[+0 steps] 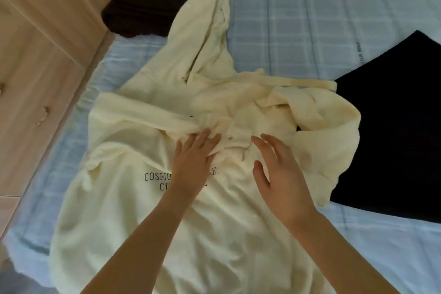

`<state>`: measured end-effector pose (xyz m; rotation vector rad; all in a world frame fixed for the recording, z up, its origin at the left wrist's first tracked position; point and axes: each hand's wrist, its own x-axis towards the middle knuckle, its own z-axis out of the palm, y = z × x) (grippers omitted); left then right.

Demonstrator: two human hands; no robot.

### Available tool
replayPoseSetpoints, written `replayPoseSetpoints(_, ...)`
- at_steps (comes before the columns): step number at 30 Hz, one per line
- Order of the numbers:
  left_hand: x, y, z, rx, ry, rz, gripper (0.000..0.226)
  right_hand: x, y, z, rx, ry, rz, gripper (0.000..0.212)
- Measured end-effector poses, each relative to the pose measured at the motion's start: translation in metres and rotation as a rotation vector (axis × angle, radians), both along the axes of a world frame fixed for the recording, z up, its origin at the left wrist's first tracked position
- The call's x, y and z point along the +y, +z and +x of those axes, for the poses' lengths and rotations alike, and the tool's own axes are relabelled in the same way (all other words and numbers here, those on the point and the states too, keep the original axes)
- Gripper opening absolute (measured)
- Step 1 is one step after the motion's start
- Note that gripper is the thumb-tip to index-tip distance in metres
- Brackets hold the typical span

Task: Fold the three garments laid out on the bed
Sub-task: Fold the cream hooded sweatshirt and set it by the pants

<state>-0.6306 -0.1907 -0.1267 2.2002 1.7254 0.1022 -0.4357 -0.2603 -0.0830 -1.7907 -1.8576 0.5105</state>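
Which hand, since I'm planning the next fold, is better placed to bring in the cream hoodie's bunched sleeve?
Right hand: open, empty, nearer the bunched sleeve; left hand lies flat on the cream hoodie.

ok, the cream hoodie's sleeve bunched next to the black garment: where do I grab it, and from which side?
Pinch the bunched sleeve at its raised outer fold, coming in from the right with the open right hand. That fold stands proud of the bed, so a pinch can likely get under it. The left hand, flat on the chest of the hoodie, can pin it.
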Motion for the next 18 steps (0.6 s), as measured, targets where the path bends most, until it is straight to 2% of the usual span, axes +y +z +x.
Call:
replayPoseSetpoints(2,-0.008,0.007,-0.006,-0.231,-0.067,0.039,0.044,0.013,0.002,-0.015,0.052,-0.011,0.057,0.045)
replayPoseSetpoints(3,-0.017,0.010,-0.008,-0.268,-0.152,0.070,0.045,0.020,0.005,-0.022,0.080,-0.029,0.079,0.044)
replayPoseSetpoints(4,-0.029,0.012,-0.011,-0.250,-0.269,0.060,0.048,0.027,0.008,-0.028,0.091,-0.048,0.095,0.044)
replayPoseSetpoints(6,-0.049,0.014,-0.023,-0.108,-0.494,-0.117,0.056,0.041,0.009,-0.042,0.052,-0.062,0.085,0.048)
replayPoseSetpoints(8,-0.054,0.016,-0.048,-0.089,-0.557,-0.269,0.059,0.050,0.004,-0.060,-0.011,-0.028,-0.022,0.055)
replayPoseSetpoints(9,-0.050,0.020,-0.064,-0.183,-0.512,-0.244,0.057,0.052,-0.001,-0.070,-0.039,-0.008,-0.102,0.059)
replayPoseSetpoints(11,-0.029,0.035,-0.102,-0.374,-0.345,-0.008,0.044,0.055,-0.014,-0.084,-0.167,0.026,-0.278,0.062)
replayPoseSetpoints(13,0.000,0.043,-0.145,-0.424,-0.075,0.281,0.036,0.058,-0.025,-0.093,-0.314,0.024,-0.392,0.059)
replayPoseSetpoints(14,0.018,0.045,-0.166,-0.389,0.071,0.348,0.035,0.060,-0.029,-0.095,-0.341,-0.004,-0.381,0.056)
replayPoseSetpoints(16,0.058,0.042,-0.197,-0.317,0.323,0.310,0.040,0.065,-0.031,-0.099,-0.326,-0.105,-0.320,0.048)
replayPoseSetpoints(18,0.096,0.033,-0.214,-0.469,0.512,0.078,0.053,0.070,-0.034,-0.100,-0.294,-0.163,-0.275,0.044)
